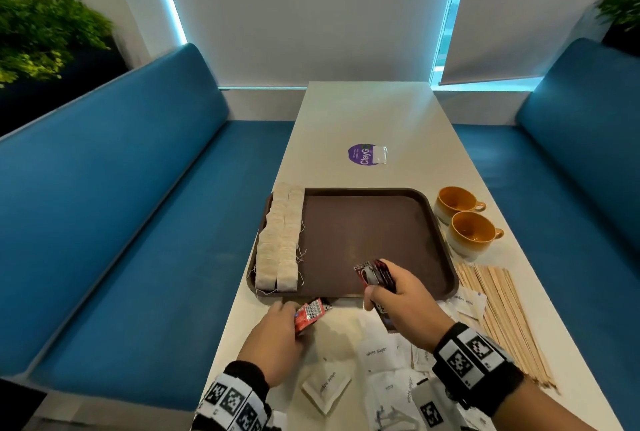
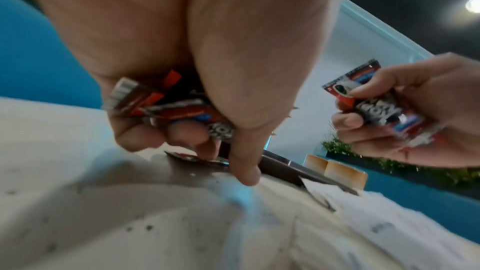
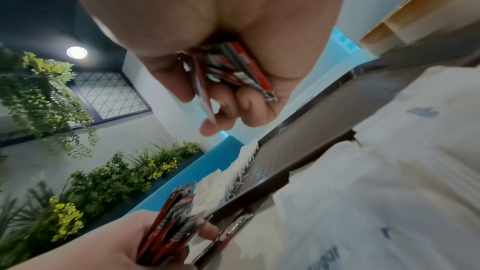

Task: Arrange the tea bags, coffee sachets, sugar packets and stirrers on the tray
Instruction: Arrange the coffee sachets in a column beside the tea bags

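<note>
Tea bags (image 1: 280, 240) are lined up down the tray's (image 1: 440, 233) left side, but both hands' grip is clamped on coffee sachets, left hand (image 1: 277, 340) and right hand (image 1: 401, 295), while sugar packets (image 1: 381, 354) and stirrers (image 1: 502, 312) wait on the near worktop (image 1: 363, 111).

tray middle: the brown tray (image 1: 363, 233) had bare floor, easy reach
left edge: tea bags (image 1: 280, 240) lined it
right side: cups (image 1: 464, 219) and stirrers (image 1: 502, 312) crowded in
</note>
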